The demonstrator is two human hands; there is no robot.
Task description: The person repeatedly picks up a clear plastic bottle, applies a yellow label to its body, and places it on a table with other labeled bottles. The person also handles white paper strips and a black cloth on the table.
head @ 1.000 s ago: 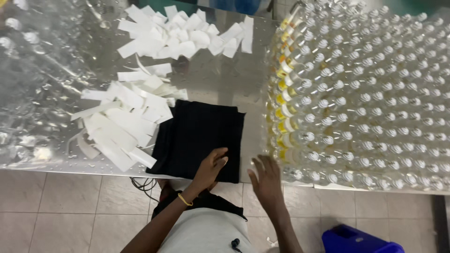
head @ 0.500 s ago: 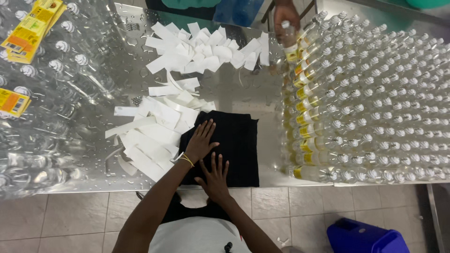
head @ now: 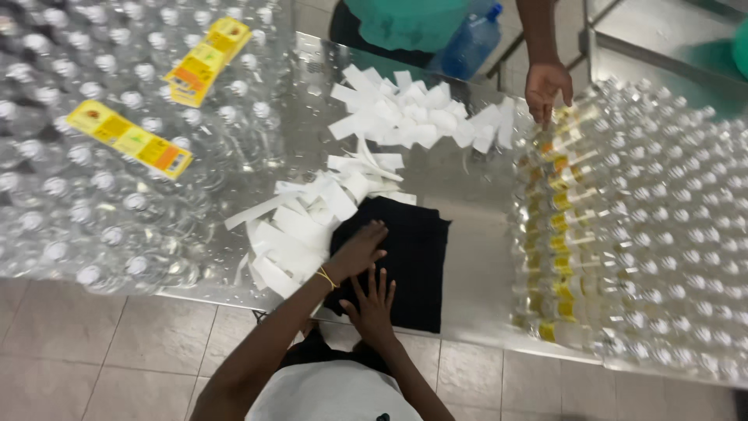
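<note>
Left hand [head: 360, 251] and right hand [head: 372, 306], fingers spread flat, press folded black cloth [head: 409, 261] at frame centre; white paper strips [head: 300, 226] just left, maybe touching.

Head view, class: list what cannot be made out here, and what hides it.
- Black cloth: partly hidden by the left hand and right hand.
- Yellow labels: print too small and blurred.
- Bottles: cut off by the right edge.
- Co-worker's hand: arm cut off by the top edge.

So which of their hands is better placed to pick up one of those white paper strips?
Probably the left hand: it rests flat on the black cloth's left edge, right beside the nearer pile of white paper strips. The right hand lies lower, farther from them.
</note>
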